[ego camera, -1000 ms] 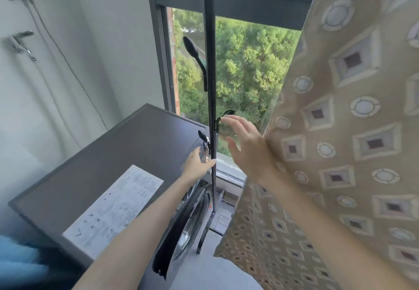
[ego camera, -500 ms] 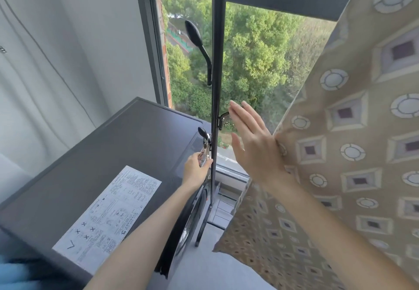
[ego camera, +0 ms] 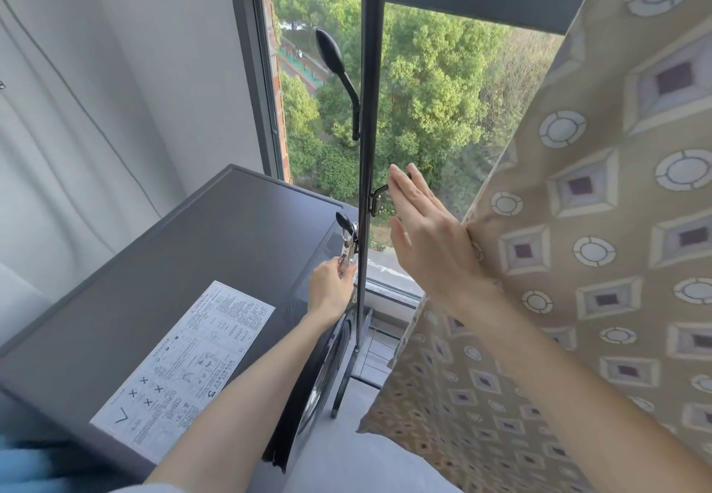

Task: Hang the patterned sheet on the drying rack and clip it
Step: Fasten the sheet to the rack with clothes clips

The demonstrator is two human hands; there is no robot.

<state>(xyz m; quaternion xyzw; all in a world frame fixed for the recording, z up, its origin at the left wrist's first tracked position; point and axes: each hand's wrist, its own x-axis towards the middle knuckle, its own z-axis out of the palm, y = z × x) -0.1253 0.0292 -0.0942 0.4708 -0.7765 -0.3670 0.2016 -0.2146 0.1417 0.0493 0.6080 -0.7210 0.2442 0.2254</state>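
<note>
Left hand [ego camera: 332, 285] curls round the lower end of a metal clip [ego camera: 348, 248] beside the dark pole [ego camera: 366, 138]. Right hand [ego camera: 427, 238] is raised flat, fingers straight, fingertips by a black bracket [ego camera: 379, 195] on the pole; patterned sheet [ego camera: 601, 246] hangs against its wrist. Grey machine top [ego camera: 215, 246] with paper label [ego camera: 185, 369] below, window [ego camera: 443, 80] beyond.

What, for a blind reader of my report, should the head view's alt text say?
A person's left hand pinches a metal clip on a dark upright pole by the window. The open right hand is raised by a bracket on the pole, beside the hanging patterned sheet.
</note>
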